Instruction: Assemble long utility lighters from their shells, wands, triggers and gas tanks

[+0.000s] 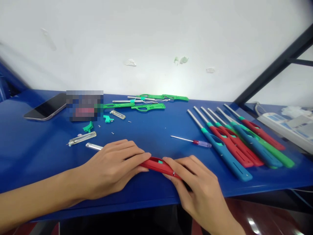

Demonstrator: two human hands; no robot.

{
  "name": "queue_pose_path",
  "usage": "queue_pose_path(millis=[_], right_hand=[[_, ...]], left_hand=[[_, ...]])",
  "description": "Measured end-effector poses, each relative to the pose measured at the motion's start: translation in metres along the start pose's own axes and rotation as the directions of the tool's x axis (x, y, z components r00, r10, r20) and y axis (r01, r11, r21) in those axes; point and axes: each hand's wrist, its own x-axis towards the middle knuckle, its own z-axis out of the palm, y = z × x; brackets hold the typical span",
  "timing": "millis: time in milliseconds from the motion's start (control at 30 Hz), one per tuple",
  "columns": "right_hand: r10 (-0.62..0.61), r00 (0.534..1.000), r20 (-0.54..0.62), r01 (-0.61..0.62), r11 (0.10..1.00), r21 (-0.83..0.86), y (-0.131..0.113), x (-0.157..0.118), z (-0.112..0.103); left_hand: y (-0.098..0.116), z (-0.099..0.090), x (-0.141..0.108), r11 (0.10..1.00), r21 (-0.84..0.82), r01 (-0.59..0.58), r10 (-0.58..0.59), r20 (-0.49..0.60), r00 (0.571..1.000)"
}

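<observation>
Both hands grip a red long-neck lighter (158,165) above the front edge of the blue table. My left hand (117,166) is wrapped over its neck end, with the metal tube (94,147) sticking out to the left. My right hand (199,182) closes round the handle's other end, hiding part of it. A bit of green trigger shows in the opening between the hands. Right of the hands lies a small screwdriver (190,141) with a clear purple handle. Left of them rest a clear fuel tank (82,138) and a green trigger piece (88,126).
Several lighters, including a blue lighter (225,153), lie in a row at right. Green casing halves (149,107) and metal tubes lie along the wall. A phone (46,106) and a blurred-out item (85,106) are at back left. A power strip (286,125) sits far right.
</observation>
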Motion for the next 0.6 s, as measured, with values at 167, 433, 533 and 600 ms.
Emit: queue_pose_path(millis=[167,433,533,600], right_hand=[[-0.040,0.999,0.007,0.040,0.999,-0.013,0.0004,0.0002,-0.0019],[-0.037,0.999,0.036,0.038,0.999,-0.018,-0.0008,0.0000,-0.0031],[-0.007,1.000,0.003,0.007,1.000,-0.009,-0.0025,-0.0003,-0.0013],[0.048,0.998,-0.043,-0.047,0.999,0.026,-0.0037,-0.0001,-0.0011]], left_hand=[[0.0018,-0.0004,0.0011,1.000,-0.027,0.001,-0.001,0.010,1.000],[0.0036,-0.0011,0.0037,1.000,0.015,-0.023,0.023,0.028,0.999],[0.0030,-0.0022,0.0074,0.991,0.114,-0.066,0.066,0.007,0.998],[0.0031,-0.0061,0.0064,0.973,0.217,-0.073,0.084,-0.042,0.996]])
